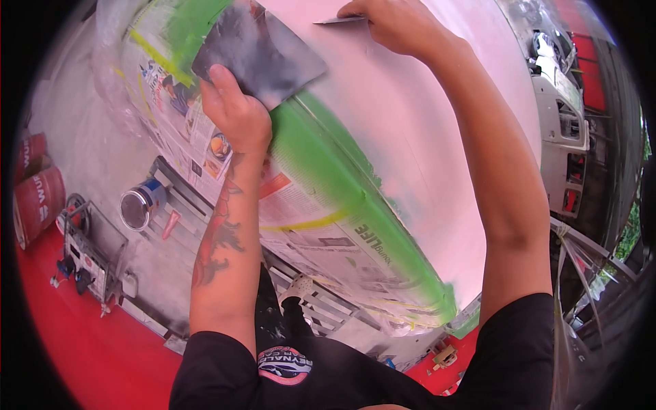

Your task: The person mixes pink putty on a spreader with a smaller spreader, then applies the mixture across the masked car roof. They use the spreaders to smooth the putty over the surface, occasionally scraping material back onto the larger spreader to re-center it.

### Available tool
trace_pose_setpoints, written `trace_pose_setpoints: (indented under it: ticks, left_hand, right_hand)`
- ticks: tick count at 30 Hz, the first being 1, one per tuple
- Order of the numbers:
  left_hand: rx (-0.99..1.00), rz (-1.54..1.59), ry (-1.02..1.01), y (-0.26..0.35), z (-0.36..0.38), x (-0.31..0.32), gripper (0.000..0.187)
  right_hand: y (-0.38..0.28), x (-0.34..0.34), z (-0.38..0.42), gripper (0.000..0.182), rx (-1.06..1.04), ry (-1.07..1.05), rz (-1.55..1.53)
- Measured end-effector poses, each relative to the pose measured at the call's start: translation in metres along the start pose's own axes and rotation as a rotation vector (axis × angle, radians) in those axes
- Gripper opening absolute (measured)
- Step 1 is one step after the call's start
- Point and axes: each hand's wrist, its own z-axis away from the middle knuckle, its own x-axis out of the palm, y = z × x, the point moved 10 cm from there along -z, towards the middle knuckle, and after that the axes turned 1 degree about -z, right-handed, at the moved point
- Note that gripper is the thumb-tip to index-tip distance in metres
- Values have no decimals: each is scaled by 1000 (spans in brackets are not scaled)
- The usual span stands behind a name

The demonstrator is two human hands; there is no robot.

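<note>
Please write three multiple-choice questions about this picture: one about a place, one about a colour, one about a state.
1. Where is the open can?
A. on the pale floor, below the left hand
B. on the pink panel
C. in the right hand

2. What colour is the tape band between the newspaper and the pink panel?
A. blue
B. green
C. black

3. What is the state of the left hand?
A. open and empty
B. resting on the floor
C. closed on a dark flat board

Answers:
1. A, the can stands on the floor to the left of the tattooed forearm.
2. B, a bright green band runs along the panel edge.
3. C, the fingers grip the board's lower edge, while the right hand presses a thin blade to the panel.
</note>
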Motion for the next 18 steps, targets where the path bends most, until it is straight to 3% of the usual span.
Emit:
trace_pose_setpoints:
  ticks: [4, 6, 10, 12, 18]
  left_hand:
    - [25, 11, 12, -4, -2, -2, 43]
    - [33, -14, 2, -4, -3, -2, 44]
    - [18, 9, -11, -3, -4, 0, 46]
    - [6, 18, 34, -1, -3, -1, 47]
    - [-41, 75, 78, -1, -2, -1, 45]
  right_hand:
    - [-12, 8, 24, 37, -31, -74, -7]
    - [-22, 7, 41, 52, -105, -6, -17]
    - [-29, 10, 82, 51, -93, -17, -44]
    - [-25, 16, 102, 43, -59, 4, -27]
    - [-34, 18, 162, 45, -86, 10, -40]
